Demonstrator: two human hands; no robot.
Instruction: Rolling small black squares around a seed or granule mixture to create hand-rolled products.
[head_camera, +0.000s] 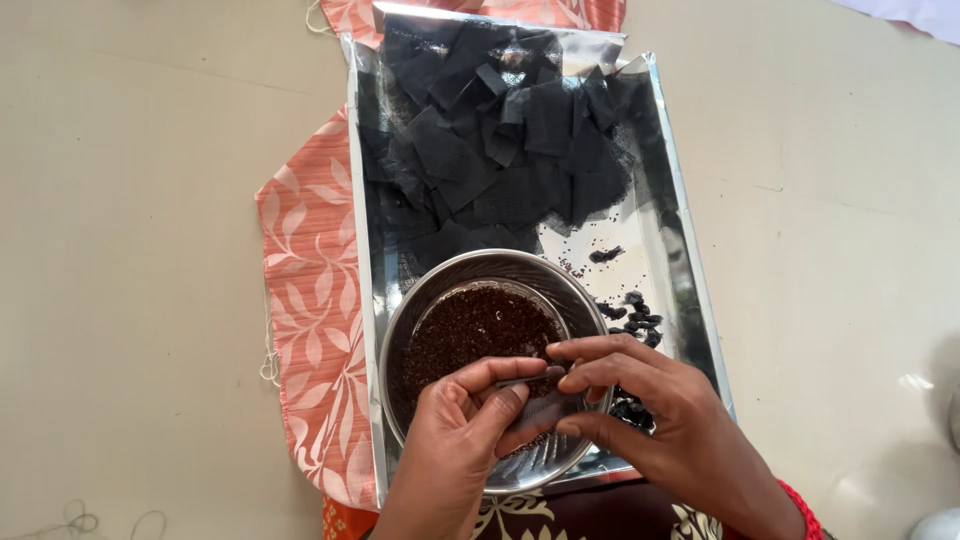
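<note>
My left hand (455, 440) and my right hand (655, 420) meet over a round steel bowl (420, 300) that holds dark brown seeds (470, 325). Both hands pinch a small dark mesh piece (530, 382) between their fingertips, just above the bowl's near side. The bowl stands in a shiny silver tray (690, 260). A heap of several black mesh squares (500, 140) fills the far half of the tray. Small black tied bundles (635, 315) lie in the tray to the right of the bowl, partly hidden by my right hand.
An orange cloth with a white leaf pattern (310, 290) lies under the tray on a pale beige floor (130, 250). Loose thread (80, 520) lies on the floor at the lower left. A red bangle (800, 505) circles my right wrist.
</note>
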